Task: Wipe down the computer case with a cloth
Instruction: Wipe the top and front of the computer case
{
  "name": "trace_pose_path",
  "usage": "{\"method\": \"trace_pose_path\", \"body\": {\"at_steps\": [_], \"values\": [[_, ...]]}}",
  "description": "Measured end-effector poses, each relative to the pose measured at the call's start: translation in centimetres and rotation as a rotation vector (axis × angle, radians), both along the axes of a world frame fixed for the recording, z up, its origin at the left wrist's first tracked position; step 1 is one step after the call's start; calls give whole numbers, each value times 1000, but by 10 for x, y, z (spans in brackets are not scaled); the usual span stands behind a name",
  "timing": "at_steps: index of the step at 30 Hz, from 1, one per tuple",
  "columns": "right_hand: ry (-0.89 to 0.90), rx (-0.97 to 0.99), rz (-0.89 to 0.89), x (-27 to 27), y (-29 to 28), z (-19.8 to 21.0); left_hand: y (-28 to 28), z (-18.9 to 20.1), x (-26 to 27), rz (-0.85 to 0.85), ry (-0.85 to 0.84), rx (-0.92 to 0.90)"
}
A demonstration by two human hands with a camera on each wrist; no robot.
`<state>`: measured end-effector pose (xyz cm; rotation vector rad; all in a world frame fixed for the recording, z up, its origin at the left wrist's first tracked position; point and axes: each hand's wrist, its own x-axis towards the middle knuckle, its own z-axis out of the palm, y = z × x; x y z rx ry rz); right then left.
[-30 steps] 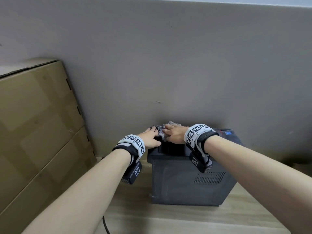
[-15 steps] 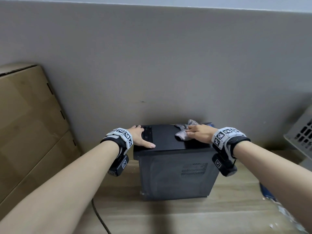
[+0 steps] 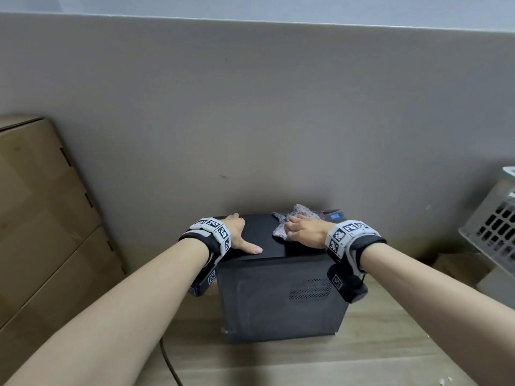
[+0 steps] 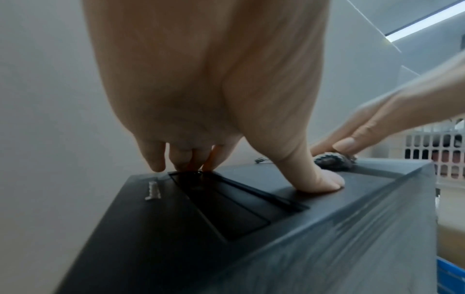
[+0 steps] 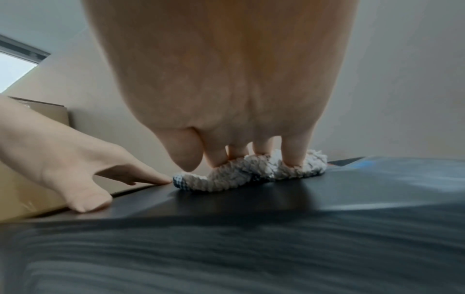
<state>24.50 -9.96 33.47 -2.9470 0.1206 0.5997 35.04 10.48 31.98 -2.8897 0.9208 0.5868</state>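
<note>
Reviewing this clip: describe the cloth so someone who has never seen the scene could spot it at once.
Find the black computer case standing against the grey wall. On its top, toward the right end, the right hand presses down a small crumpled cloth. It is the only pale, knobbly-textured thing on that smooth black top.

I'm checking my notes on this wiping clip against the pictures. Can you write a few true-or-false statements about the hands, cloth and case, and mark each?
1. The right hand presses the cloth onto the computer case top. True.
2. The left hand holds the cloth. False: it rests bare on the case top.
3. The cloth lies on the floor. False: it is on the case.
4. A cardboard box stands left of the case. True.
</note>
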Motion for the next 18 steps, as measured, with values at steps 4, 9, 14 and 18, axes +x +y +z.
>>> {"method": "trace_pose_path", "body": {"at_steps": [4, 9, 14, 18], "values": [[30, -46, 114, 26, 39, 6, -1, -3, 2, -27, -7, 0], [18, -85, 207, 50, 67, 4, 0, -7, 2, -52, -28, -26], [33, -105, 117, 40, 29, 6, -4, -5, 1, -45, -20, 23], [19, -91, 2, 17, -23, 8, -7, -3, 1, -56, -33, 39]]}}
